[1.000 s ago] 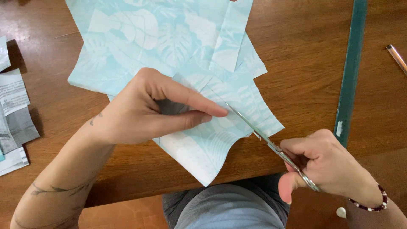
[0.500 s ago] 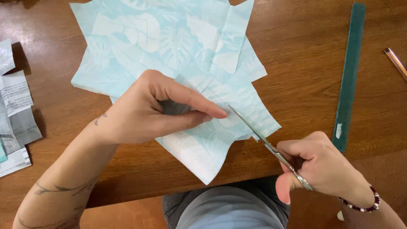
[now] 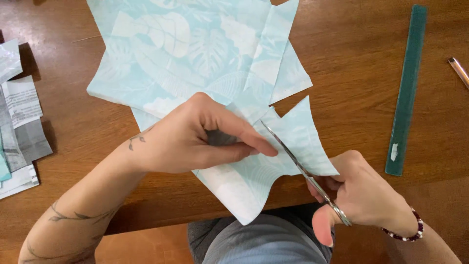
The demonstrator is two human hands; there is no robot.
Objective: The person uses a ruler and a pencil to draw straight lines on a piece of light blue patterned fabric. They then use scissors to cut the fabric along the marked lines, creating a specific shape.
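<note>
A: What is the left hand [image 3: 195, 137] doing?

B: It is lying in the middle of the frame, fingers curled and pinching a fold of the pale blue leaf-print fabric [image 3: 205, 54] between thumb and forefinger, with the fingertips pointing right.

A: And the right hand [image 3: 364, 195]?

B: It is sitting at the lower right, closed around the handles of the scissors [image 3: 303, 171]. The thumb is sticking down through 1 loop, and a beaded bracelet [image 3: 405, 232] is circling the wrist.

A: Where are the blades sitting?

B: They are running up and to the left from the right hand, with the tips just beside the left fingertips and lying in a slit in the fabric. A flap of fabric is curling up on the right of the blades.

A: Where is the fabric lying?

B: It is spreading from the top centre of the wooden table [image 3: 351, 73] down over the near edge, above the person's lap.

A: Anything else around?

B: A green ruler [image 3: 406, 88] is lying near the right edge, well apart from the fabric. Some papers [image 3: 19, 117] are stacking up at the far left.
</note>
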